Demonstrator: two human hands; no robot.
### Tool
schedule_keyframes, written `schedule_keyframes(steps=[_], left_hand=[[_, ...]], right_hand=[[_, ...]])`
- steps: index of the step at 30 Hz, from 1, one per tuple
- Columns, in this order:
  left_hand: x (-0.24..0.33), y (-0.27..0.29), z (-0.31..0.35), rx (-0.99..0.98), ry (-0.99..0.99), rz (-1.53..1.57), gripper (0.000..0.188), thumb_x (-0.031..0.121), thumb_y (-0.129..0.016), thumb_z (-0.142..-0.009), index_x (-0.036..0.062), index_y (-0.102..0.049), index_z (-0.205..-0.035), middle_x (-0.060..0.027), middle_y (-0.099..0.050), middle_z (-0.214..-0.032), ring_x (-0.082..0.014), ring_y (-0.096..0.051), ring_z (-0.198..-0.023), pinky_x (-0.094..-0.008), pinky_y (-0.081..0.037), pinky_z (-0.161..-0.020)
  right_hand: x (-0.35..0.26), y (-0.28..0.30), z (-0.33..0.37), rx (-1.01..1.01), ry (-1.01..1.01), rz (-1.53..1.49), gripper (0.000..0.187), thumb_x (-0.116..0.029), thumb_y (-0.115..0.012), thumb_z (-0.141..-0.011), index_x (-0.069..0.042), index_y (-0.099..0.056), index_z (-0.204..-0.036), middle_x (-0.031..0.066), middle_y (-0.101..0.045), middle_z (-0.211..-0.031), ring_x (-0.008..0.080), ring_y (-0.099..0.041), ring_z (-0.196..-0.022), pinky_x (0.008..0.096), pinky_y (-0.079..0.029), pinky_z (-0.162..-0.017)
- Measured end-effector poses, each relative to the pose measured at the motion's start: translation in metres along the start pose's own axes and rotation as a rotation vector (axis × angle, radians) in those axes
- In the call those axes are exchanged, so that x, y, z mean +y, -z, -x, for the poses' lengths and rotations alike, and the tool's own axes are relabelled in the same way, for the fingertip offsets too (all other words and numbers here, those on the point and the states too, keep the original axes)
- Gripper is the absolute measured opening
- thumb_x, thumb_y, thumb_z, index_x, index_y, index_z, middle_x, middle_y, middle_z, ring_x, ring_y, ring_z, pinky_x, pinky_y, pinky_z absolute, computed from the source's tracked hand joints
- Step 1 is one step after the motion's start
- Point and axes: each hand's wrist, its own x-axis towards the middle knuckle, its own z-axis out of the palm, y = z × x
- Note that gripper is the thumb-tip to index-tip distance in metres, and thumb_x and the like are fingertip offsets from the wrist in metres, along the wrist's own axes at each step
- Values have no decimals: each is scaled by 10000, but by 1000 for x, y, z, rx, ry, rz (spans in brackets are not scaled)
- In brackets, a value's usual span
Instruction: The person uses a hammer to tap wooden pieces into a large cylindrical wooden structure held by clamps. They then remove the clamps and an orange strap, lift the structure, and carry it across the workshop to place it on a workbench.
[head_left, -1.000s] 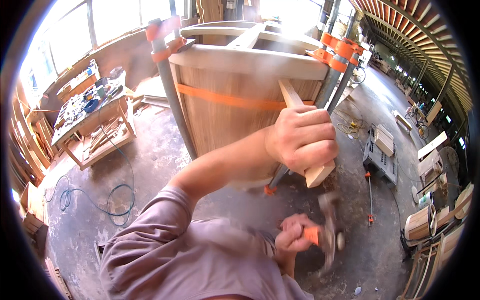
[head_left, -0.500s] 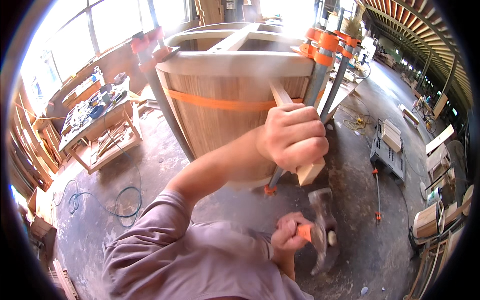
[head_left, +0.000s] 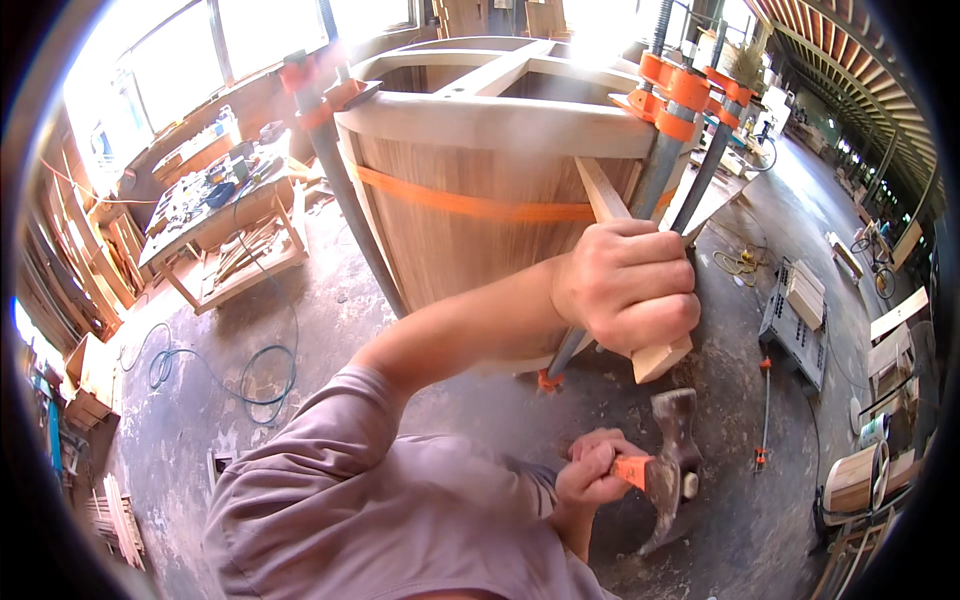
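Observation:
My left hand (head_left: 628, 285) is closed around a square-edged wooden stick (head_left: 664, 360). The stick's far end meets the curved wooden cabinet (head_left: 440, 240) just below its pale top rim, and its near end pokes out under my fist. Lower down, my right hand (head_left: 594, 470) grips a claw hammer (head_left: 678, 435) by its orange handle. The worn metal head lies beneath the stick's near end, apart from it, claw pointing down. Bar clamps with orange jaws (head_left: 685, 90) stand at the cabinet's right corner, and another clamp (head_left: 345, 185) at its left. An orange band (head_left: 450, 200) wraps the cabinet.
A cluttered workbench (head_left: 190, 235) stands at the left, with a blue-green hose (head_left: 265, 385) coiled on the floor nearby. On the right are a grey metal case (head_left: 790, 330) bearing wood blocks, a loose bar clamp (head_left: 765, 415), a yellow cord (head_left: 738, 263) and a wooden bucket (head_left: 852, 485).
The whole scene has shifted to the right in the picture. Both hands keep their grips, and the stick and hammer hold nearly the same places relative to the cabinet.

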Motion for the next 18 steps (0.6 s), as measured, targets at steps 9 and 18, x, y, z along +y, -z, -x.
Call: schedule_keyframes(steps=[9,18], left_hand=[[1,-13,-1,-47,-16,-123,164,134,-628,-782,90,-481,-726,7,-396,-636,-138,-461,-533,-266,-312,-424],[-1,-19,2,-32,-22,-117,151,86,-617,-769,82,-475,-718,9,-405,-630,-130,-460,-530,-253,-304,-424]], right_hand=[[7,9,-10,134,81,-164,166,-158,-414,-1005,-47,-329,-915,41,-392,-586,97,-337,-427,248,-377,-363],[5,31,-31,141,53,-257,51,-81,-374,-934,-61,-328,-925,33,-372,-579,103,-320,-410,280,-407,-364]])
